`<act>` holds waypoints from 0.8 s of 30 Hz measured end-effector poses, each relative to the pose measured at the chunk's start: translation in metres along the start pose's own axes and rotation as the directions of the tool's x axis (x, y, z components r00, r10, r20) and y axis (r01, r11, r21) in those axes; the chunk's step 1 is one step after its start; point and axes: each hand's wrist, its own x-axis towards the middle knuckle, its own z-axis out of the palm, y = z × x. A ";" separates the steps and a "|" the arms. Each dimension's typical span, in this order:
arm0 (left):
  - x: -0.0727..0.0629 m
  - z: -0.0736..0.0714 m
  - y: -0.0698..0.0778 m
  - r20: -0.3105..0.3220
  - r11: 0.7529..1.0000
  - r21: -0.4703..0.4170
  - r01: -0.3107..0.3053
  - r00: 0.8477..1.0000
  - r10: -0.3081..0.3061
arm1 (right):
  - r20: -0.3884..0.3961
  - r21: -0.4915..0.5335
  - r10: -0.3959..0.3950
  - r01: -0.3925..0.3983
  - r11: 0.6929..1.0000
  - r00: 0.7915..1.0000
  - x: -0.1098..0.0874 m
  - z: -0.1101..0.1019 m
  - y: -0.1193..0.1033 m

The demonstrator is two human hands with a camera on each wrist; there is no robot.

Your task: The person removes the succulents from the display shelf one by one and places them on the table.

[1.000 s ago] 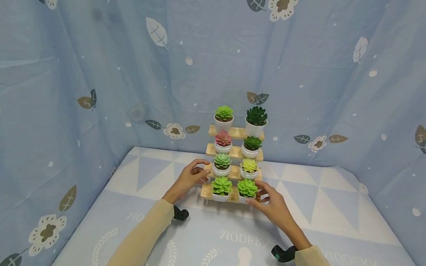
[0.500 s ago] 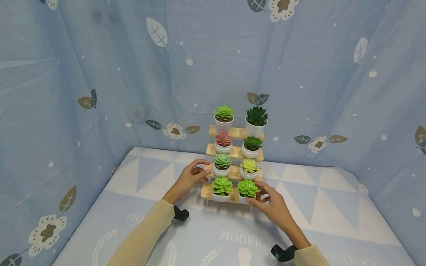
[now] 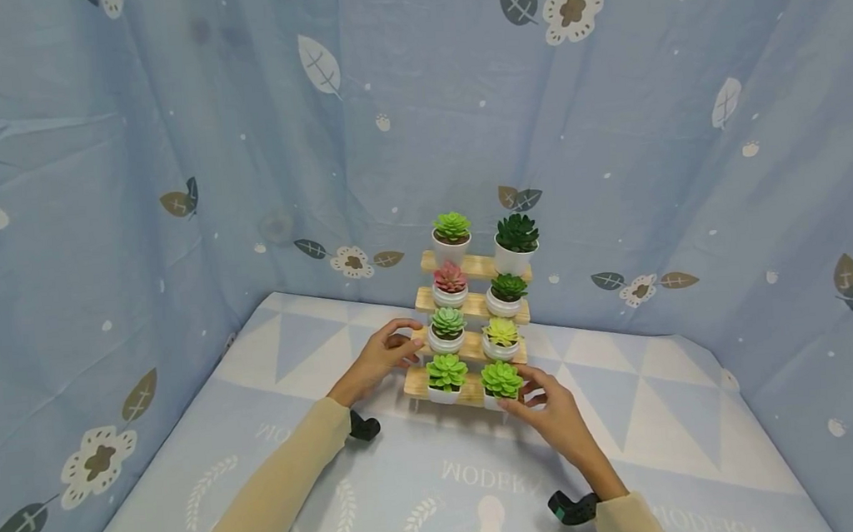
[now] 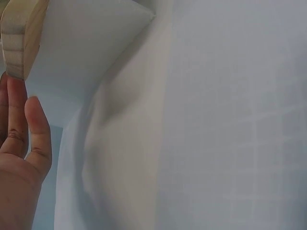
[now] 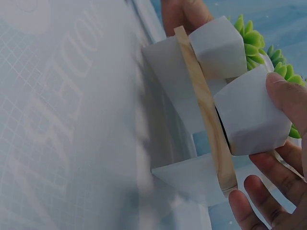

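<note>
A tiered wooden plant stand (image 3: pixel 471 388) bears several potted succulents, two to each shelf. On its lowest shelf, my right hand (image 3: pixel 554 414) pinches the right-hand potted succulent (image 3: pixel 502 384) between thumb and fingers. The right wrist view shows that white pot (image 5: pixel 254 112) slightly tilted, a narrow dark gap between it and the plank (image 5: pixel 206 108). To its left stands another bright green succulent (image 3: pixel 447 373). My left hand (image 3: pixel 381 355) holds the stand's left side near the second-lowest shelf; in the left wrist view its fingers (image 4: pixel 17 110) meet a plank's end (image 4: pixel 21 38).
The stand rests on a blue and white patterned cloth (image 3: pixel 384 486) near the back. Behind it hangs a blue floral curtain (image 3: pixel 428 90), which also runs along both sides. Higher shelves hold a pink succulent (image 3: pixel 449 279) and a dark green one (image 3: pixel 517 234).
The pinched succulent on the lowest shelf has shifted slightly to the right with my right hand. My left hand keeps its place on the stand. The head view has shifted a little.
</note>
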 end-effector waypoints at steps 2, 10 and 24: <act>0.000 0.000 0.000 -0.003 1.000 0.001 0.005 1.000 -0.005 | 0.009 0.006 -0.004 0.003 1.000 1.000 -0.001 -0.002 0.001; -0.001 0.000 0.001 -0.005 1.000 0.002 0.014 1.000 -0.014 | -0.007 0.024 0.006 -0.006 1.000 1.000 -0.006 -0.012 0.003; 0.000 0.001 -0.001 -0.008 1.000 0.016 0.016 1.000 -0.016 | -0.041 -0.012 0.045 -0.045 0.999 0.998 -0.011 -0.040 0.013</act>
